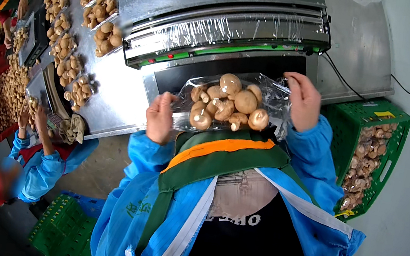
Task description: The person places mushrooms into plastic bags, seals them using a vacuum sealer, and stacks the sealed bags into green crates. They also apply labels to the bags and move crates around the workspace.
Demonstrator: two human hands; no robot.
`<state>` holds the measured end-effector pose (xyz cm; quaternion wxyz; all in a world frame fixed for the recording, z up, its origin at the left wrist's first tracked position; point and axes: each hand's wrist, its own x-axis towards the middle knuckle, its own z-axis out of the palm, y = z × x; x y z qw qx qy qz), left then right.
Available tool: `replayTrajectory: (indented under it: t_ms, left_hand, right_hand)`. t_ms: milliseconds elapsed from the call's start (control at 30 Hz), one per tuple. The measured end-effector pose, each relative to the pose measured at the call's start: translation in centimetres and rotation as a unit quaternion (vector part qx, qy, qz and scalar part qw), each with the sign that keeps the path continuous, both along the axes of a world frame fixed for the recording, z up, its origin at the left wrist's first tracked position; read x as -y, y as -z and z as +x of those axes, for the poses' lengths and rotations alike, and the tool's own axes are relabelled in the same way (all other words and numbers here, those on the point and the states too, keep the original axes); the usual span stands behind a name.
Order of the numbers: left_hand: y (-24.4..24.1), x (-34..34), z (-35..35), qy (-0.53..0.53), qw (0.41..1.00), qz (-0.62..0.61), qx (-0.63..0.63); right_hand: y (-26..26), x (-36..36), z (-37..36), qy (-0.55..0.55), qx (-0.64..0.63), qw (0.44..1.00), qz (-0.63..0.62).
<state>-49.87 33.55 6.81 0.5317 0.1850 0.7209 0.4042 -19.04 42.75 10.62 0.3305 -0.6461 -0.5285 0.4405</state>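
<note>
A clear-wrapped pack of brown mushrooms (229, 101) is stretched between my two hands, close to the front of my green apron. At its left end my left hand (160, 117) pinches the plastic film. My right hand (303, 103) grips the film at the upper right corner. Just beyond the pack lies the black plate (231, 65) of a film wrapping machine (224, 30), with wrinkled clear film across its rollers. Several packs of mushrooms (97, 10) stand in a row left of the machine.
More packs (62, 41) lie along the steel table (110, 113). A green crate (368, 109) of packed mushrooms stands at right, by a power cord. At left, two co-workers handle mushrooms near scales and a red crate (9, 133). Green crates (64, 226) sit on the floor lower left.
</note>
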Motion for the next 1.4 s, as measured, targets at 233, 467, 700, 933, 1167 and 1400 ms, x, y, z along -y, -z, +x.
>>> replayTrajectory:
  t_ms: [233,467,700,933,1167,1400]
  left_hand:
    - [13.4,9.2,-2.0,0.144,0.987,-0.043,0.060]
    - [9.4,4.5,4.2,0.163,0.959,-0.032,0.231]
    - [-7.6,2.7,9.6,0.044,0.965,0.082,0.247]
    - [-7.0,-1.7,15.0,0.295,0.919,0.063,0.252]
    - [-6.4,-1.4,30.9,0.591,0.717,0.172,0.328]
    - [-3.1,-2.0,32.7,0.646,0.711,0.068,0.268]
  right_hand:
    - [9.4,7.9,3.2,-0.206,0.106,0.948,-0.219]
    - [13.2,8.8,-4.7,-0.198,-0.192,0.935,-0.222]
    - [7.7,9.9,-2.8,-0.110,-0.392,0.887,-0.218]
    - [2.1,12.5,3.2,0.039,-0.613,0.781,-0.111]
    - [-2.3,19.4,20.4,0.522,-0.452,0.695,0.200]
    - [0.6,33.8,38.4,0.593,-0.372,0.711,0.057]
